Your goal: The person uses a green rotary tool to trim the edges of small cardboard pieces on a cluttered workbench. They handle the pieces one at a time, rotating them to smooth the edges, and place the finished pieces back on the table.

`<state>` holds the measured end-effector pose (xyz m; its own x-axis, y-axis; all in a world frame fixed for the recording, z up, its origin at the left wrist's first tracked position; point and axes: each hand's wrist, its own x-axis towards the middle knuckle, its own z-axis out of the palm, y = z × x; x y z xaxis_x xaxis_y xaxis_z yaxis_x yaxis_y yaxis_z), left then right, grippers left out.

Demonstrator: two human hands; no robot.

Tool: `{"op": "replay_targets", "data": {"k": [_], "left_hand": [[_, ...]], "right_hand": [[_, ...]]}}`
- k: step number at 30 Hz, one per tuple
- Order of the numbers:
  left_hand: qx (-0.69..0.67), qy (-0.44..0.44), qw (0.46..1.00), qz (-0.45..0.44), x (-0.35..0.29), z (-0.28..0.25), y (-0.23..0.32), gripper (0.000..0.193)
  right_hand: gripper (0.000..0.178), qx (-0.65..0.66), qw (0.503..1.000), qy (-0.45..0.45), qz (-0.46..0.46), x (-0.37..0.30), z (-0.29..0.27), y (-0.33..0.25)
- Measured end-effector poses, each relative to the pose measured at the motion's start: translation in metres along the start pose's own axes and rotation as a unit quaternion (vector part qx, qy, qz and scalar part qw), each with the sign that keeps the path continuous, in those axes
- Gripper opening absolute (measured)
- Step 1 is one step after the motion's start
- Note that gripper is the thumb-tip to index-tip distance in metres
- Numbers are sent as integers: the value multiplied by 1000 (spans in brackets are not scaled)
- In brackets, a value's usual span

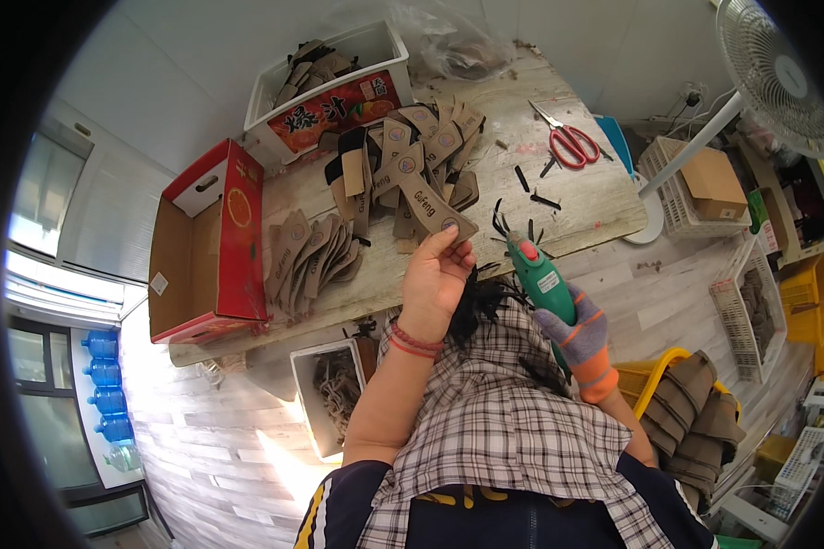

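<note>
My left hand [435,279], bare with red bands at the wrist, pinches the near end of a brown fabric strap piece [428,203] printed with dark lettering and a round emblem. Its far end lies against a loose pile of similar brown pieces [446,137] on the table. In a grey and orange glove, my right hand [584,340] is wrapped round a green handheld power tool [547,282] with a red button. The tool points away from me, its tip at the table's near edge among thin black strips. More black strips [478,306] lie over my checked apron.
Red-handled scissors [572,145] and black scraps lie on the worn table [604,215]. A fanned stack [307,252] of brown pieces sits near a red carton [201,247]. Behind stands a white box [398,55]. Below are a scrap bin [307,393] and yellow basket [648,389]; a fan [778,78] stands right.
</note>
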<state>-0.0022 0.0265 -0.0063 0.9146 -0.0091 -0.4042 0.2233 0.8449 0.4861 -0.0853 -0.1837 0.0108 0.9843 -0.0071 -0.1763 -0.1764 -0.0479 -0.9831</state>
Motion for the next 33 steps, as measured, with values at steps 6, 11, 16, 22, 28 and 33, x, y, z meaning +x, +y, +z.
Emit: {"op": "replay_targets", "data": {"k": [6,11,16,22,28,33], "left_hand": [[94,-65,985,126,-7,21,-3,11],[130,-62,977,158,-8,26,-4,14],[150,-74,971,170,-4,21,-7,14],[159,-83,966,188,-3,23,-5,14],[167,-90,961,203,-4,23,-3,14],[174,-95,957,209,-6,23,-2,13]], "right_hand": [[52,-56,998,2,-35,-2,2,-1],[53,-53,997,-6,-51,-1,4,-3],[51,-33,999,-11,-15,-1,4,-13],[50,0,1000,-20,16,-1,3,-14],[49,3,1000,-26,13,-1,4,-17],[49,6,999,-30,20,-1,6,-24]]}}
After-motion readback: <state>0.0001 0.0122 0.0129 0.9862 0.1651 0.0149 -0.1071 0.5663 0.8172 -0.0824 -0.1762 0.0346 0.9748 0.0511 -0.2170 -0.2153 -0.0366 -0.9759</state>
